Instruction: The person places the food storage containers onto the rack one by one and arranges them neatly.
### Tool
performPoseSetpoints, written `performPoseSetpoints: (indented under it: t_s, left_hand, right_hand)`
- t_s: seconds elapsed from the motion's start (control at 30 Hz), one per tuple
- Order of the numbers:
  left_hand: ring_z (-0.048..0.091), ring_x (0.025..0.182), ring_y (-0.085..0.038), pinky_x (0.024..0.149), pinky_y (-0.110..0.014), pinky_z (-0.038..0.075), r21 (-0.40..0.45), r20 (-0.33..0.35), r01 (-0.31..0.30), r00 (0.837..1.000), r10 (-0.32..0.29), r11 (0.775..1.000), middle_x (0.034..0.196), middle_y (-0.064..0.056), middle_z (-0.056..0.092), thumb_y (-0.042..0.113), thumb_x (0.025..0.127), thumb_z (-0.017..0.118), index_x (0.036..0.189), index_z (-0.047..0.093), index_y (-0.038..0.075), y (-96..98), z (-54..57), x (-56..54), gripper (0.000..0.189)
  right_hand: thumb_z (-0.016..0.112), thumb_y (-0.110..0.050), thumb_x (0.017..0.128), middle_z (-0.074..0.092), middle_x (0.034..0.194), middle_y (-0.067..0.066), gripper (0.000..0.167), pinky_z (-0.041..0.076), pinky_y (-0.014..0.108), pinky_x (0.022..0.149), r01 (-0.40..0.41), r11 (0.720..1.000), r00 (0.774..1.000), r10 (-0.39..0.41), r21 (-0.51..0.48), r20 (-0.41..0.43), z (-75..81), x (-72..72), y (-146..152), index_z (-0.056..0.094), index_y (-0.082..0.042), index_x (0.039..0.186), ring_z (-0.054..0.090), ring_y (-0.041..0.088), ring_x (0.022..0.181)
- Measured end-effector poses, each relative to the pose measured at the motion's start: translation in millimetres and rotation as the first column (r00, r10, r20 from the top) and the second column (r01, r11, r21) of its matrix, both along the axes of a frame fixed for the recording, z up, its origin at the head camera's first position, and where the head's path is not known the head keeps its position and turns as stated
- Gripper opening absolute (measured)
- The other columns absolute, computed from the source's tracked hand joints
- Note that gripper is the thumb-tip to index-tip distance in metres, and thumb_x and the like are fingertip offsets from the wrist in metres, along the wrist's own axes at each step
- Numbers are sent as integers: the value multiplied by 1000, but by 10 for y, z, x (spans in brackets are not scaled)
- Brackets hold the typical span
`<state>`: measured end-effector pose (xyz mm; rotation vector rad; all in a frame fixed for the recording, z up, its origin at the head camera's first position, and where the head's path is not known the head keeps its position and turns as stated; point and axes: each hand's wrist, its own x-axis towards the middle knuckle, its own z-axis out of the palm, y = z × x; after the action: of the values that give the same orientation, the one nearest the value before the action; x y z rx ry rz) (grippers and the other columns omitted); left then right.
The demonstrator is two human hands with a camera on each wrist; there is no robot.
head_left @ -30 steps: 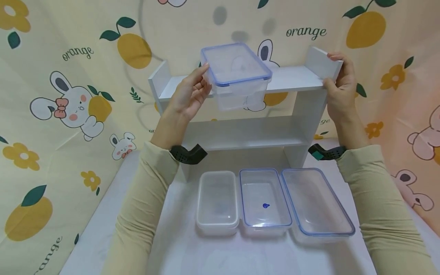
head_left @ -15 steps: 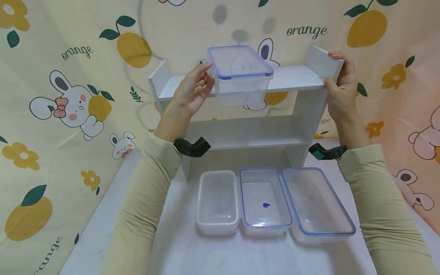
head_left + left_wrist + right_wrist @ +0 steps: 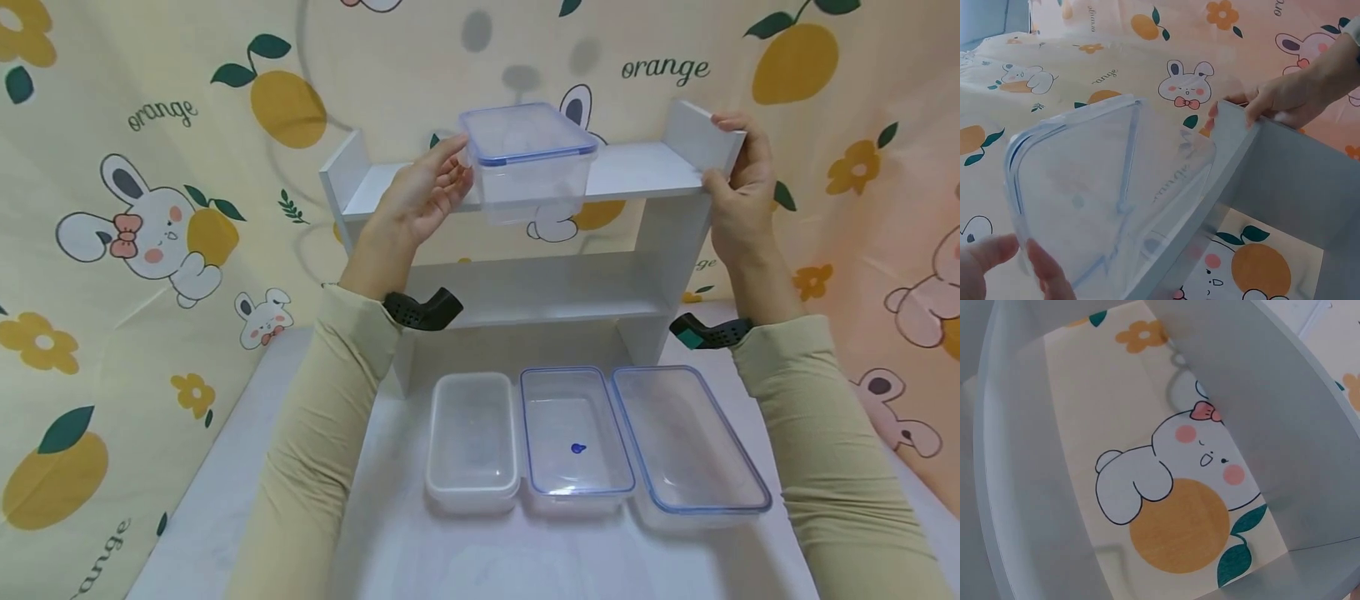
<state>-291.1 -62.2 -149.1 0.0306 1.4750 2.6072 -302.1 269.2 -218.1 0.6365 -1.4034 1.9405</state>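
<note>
In the head view my left hand [image 3: 426, 187] pinches the left side of a clear plastic food container [image 3: 534, 187] with a blue-edged lid. The container is at the shelf's top board, its lower part showing in front of the board's front edge. From the left wrist, thumb and fingers [image 3: 1050, 275] meet at the near corner of the container [image 3: 1075, 194]. My right hand [image 3: 744, 187] grips the right end panel of the white shelf [image 3: 645, 169], thumb in front and fingers behind; the left wrist view shows that right hand [image 3: 1291, 100] too.
Three lidded containers stand in a row on the white table [image 3: 450, 558] before the shelf: a frosted one [image 3: 474, 433], a blue-rimmed one [image 3: 573, 417] and a larger blue-rimmed one [image 3: 693, 442]. The shelf's middle board [image 3: 532, 292] lies below. Behind hangs a printed cloth [image 3: 420, 75].
My left hand has shifted slightly right with the container, whose lid now looks flatter and less tilted. The right hand keeps its grip on the shelf panel.
</note>
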Motion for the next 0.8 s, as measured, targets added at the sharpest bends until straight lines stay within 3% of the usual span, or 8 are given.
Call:
performPoseSetpoints:
  t_s: [0.1, 0.2, 0.3, 0.4, 0.5, 0.63, 0.7, 0.8]
  left_hand:
    - [52, 76, -13, 64, -16, 52, -53, -4, -25, 1000, 25, 998, 88, -4, 49, 15, 89, 67, 97, 50, 6, 5, 7, 7, 21]
    - [54, 79, -13, 73, -17, 54, -170, -43, -58, 998, 51, 984, 89, -4, 51, 22, 91, 66, 99, 51, 5, 15, 8, 32, 24]
    - [57, 86, -12, 90, -21, 55, -289, -117, -95, 991, 63, 952, 95, -4, 53, 29, 94, 61, 111, 53, 3, 21, -11, 75, 32]
    - [61, 94, -14, 101, -25, 51, -391, -212, -155, 974, 75, 907, 104, -5, 57, 32, 98, 54, 123, 54, 0, 22, -59, 136, 41]
    - [64, 105, -19, 101, -25, 51, -497, -349, -249, 934, 71, 831, 116, -12, 62, 34, 100, 49, 130, 52, -3, 29, -143, 219, 48]
    - [61, 119, -21, 102, -25, 51, -616, -527, -389, 850, 8, 685, 130, -16, 61, 37, 100, 45, 135, 50, 0, 56, -282, 314, 50]
    - [58, 124, -21, 105, -25, 48, -657, -575, -432, 817, -40, 617, 136, -14, 58, 37, 98, 48, 137, 48, 2, 70, -343, 347, 53]
    - [52, 131, -23, 111, -27, 43, -684, -607, -459, 789, -94, 566, 143, -14, 52, 36, 93, 56, 141, 44, 0, 99, -412, 370, 61]
  right_hand:
    - [42, 21, 85, 47, 136, 3, 47, 27, 36, 122, 0, 1000, 1000, 0, -3, -5, -6, -7, -8, 54, -11, 117, 37, 22, 131]
    - [42, 21, 85, 48, 136, 3, 47, 26, 36, 123, 9, 1000, 1000, -9, -1, -7, -6, -14, -7, 54, -12, 117, 37, 22, 131]
    - [42, 21, 85, 48, 136, 3, 47, 27, 36, 123, 4, 1000, 1000, -4, -5, -10, -5, -18, 1, 54, -11, 117, 37, 22, 131]
    - [42, 21, 85, 48, 136, 3, 47, 27, 36, 122, -2, 1000, 1000, 2, -11, -10, -6, -22, -2, 54, -11, 117, 37, 22, 131]
    - [42, 21, 85, 48, 136, 3, 47, 27, 36, 122, -4, 1000, 1000, 4, -14, -10, -8, -23, -8, 54, -11, 117, 37, 22, 131]
    - [42, 21, 85, 47, 136, 3, 47, 27, 37, 122, -3, 1000, 1000, 2, -12, -10, -7, -18, -4, 54, -11, 117, 37, 22, 131]
    - [42, 21, 85, 47, 136, 3, 47, 27, 37, 122, -2, 1000, 1000, 2, -13, -9, -6, -17, -3, 54, -11, 117, 37, 22, 131]
    - [42, 21, 85, 47, 136, 3, 48, 26, 37, 123, 3, 1000, 1000, -3, -12, -6, -5, -14, -1, 54, -11, 117, 37, 22, 132]
